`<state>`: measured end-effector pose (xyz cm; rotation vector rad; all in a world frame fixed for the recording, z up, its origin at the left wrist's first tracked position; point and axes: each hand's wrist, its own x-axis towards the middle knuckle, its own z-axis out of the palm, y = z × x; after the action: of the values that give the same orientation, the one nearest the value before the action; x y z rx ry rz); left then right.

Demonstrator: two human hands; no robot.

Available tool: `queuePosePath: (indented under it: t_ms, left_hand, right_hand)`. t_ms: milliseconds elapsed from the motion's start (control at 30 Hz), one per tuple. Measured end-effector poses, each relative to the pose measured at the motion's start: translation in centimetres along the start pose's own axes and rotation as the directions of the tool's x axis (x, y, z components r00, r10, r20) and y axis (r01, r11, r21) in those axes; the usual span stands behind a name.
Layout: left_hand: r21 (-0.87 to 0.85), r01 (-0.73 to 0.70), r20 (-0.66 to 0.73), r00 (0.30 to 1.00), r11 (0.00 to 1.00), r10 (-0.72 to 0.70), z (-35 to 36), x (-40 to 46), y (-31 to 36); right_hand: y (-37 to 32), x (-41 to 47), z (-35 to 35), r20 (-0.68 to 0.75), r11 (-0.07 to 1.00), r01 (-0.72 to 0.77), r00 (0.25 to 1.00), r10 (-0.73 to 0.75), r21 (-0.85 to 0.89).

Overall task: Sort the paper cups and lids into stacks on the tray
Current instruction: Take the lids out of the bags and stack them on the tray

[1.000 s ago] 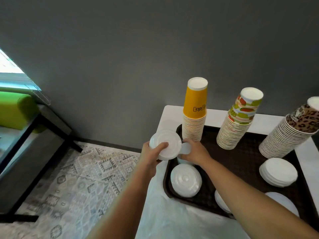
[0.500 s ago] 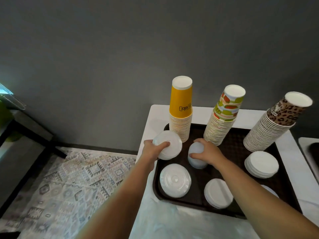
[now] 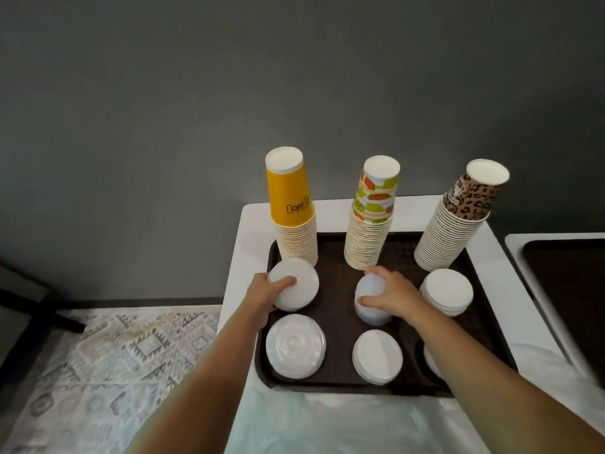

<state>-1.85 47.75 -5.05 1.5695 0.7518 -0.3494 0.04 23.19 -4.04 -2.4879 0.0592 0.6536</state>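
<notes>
Gripping a lid stack (image 3: 296,290), left hand (image 3: 266,291); right hand (image 3: 391,294) clasps small lid stack (image 3: 370,304) beneath.

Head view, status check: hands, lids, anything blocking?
Left hand grips a white lid at the tray's back-left corner. Right hand holds a translucent lid stack mid-tray. Three cup stacks upright behind; nothing blocking.
</notes>
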Motion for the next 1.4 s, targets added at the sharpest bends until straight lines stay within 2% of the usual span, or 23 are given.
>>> queuePosePath:
  t_ms: [233,333,433,533,600,667,733,800,867,933,1033,1133,1267,1400]
  left_hand:
    - [-0.006,-0.004,0.024,1.000,1.000,0.004,0.9,-0.7,0.2]
    - [0.043,-0.017,-0.001,1.000,0.999,0.017,0.9,-0.8,0.3]
    - [0.224,-0.066,-0.050,0.996,0.972,0.079,1.2,-1.1,0.5]
    - [0.490,-0.121,-0.100,0.976,0.863,0.194,1.7,-1.9,1.2]
    - [0.589,-0.137,-0.140,0.953,0.796,0.268,2.1,-2.6,1.8]
    - [0.605,-0.196,-0.210,0.895,0.772,0.392,2.8,-3.6,2.4]
    - [0.612,-0.323,-0.260,0.780,0.722,0.569,3.8,-4.8,2.9]
    - [0.599,-0.461,-0.252,0.668,0.655,0.701,5.2,-6.4,3.1]
    - [0.536,-0.563,-0.199,0.639,0.628,0.743,6.9,-7.7,3.2]
    - [0.460,-0.614,-0.114,0.676,0.641,0.728,8.5,-8.4,2.9]
    - [0.422,-0.604,0.018,0.751,0.675,0.660,10.8,-8.1,2.1]
    - [0.485,-0.532,0.102,0.823,0.694,0.559,12.6,-7.5,1.3]
    - [0.567,-0.404,0.129,0.904,0.718,0.407,14.4,-6.7,0.8]
    - [0.645,-0.285,0.120,0.954,0.709,0.275,15.5,-6.1,0.5]
  right_hand:
    - [0.5,-0.4,-0.3,0.008,1.000,-0.010,1.000,0.010,-0.003]
    - [0.6,-0.5,-0.4,0.008,1.000,-0.011,1.000,0.011,-0.007]
    - [0.6,-0.5,-0.4,0.013,1.000,-0.010,1.000,0.010,-0.014]
    - [0.5,-0.6,-0.4,0.012,1.000,-0.007,1.000,0.007,-0.011]
    - [0.6,-0.8,-0.4,0.014,1.000,-0.003,1.000,0.003,-0.008]
    - [0.7,-1.0,-0.3,0.006,1.000,0.011,1.000,-0.011,-0.005]
    - [0.8,-1.4,-0.3,-0.026,0.999,0.034,0.999,-0.034,0.001]
    - [0.7,-1.8,-0.3,-0.087,0.997,0.066,0.994,-0.062,0.042]
    - [0.6,-2.2,-0.6,-0.186,0.988,0.122,0.977,-0.103,0.095]
    - [0.9,-2.6,-1.1,-0.319,0.972,0.201,0.935,-0.155,0.118]
    - [1.9,-3.2,-2.3,-0.514,0.951,0.278,0.841,-0.171,0.138]
    - [3.6,-3.5,-3.4,-0.630,0.963,0.236,0.770,-0.103,0.132]
    - [6.1,-3.9,-4.1,-0.663,0.972,0.095,0.745,0.074,0.216]
    - [7.9,-3.8,-4.1,-0.559,0.940,-0.107,0.780,0.280,0.323]
